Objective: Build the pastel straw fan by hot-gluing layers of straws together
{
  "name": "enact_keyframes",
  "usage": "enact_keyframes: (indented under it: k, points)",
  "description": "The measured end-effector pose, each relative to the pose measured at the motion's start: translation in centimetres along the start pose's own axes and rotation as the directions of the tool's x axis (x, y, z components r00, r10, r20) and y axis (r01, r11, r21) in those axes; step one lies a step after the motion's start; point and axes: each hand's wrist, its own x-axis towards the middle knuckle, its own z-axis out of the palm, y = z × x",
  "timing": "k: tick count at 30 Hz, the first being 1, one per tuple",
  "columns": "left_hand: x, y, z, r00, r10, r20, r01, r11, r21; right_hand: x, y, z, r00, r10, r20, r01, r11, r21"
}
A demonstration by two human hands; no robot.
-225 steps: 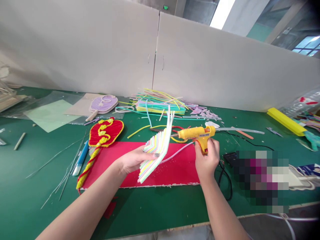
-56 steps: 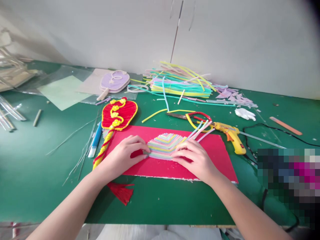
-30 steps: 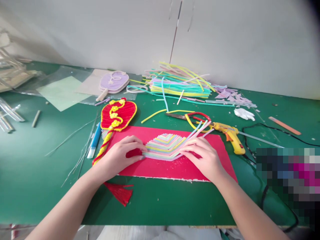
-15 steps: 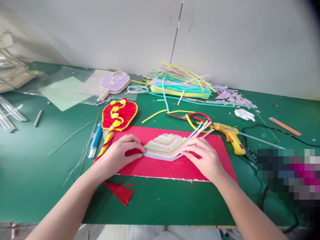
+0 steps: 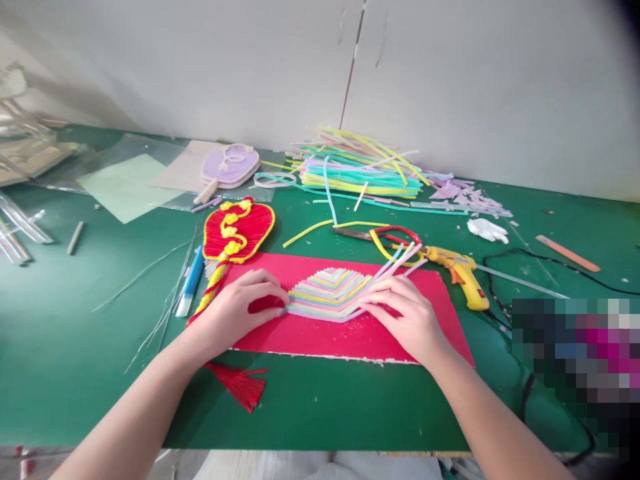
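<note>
A fan-shaped piece of pastel strips (image 5: 327,290) lies flat on a red board (image 5: 320,333) on the green table. My left hand (image 5: 240,310) presses its fingertips against the piece's left edge. My right hand (image 5: 405,317) presses on the right edge, where several loose strip ends (image 5: 400,259) stick out up and to the right. Both hands have fingers curved, pressing down on the piece. A yellow glue gun (image 5: 463,277) lies on the table just right of the board.
A finished red and yellow fan with tassel (image 5: 233,233) lies left of the board, a blue pen (image 5: 191,280) beside it. Behind are scissors (image 5: 385,235), a pile of coloured strips (image 5: 355,170), a purple fan (image 5: 230,163). A black cable (image 5: 550,257) runs at right.
Earlier my left hand held the strip piece up while my right hand held the glue gun. Now the gun lies on the table and both hands press the piece onto the red board.
</note>
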Motion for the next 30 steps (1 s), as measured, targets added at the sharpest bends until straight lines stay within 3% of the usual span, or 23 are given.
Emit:
enact_keyframes:
  k: [30]
  points:
    - [0.13,-0.03,0.40,0.999,-0.012,-0.033,0.012,1.000,0.005,0.08,-0.27,0.24,0.999,-0.038,-0.002,0.038,0.999,-0.022]
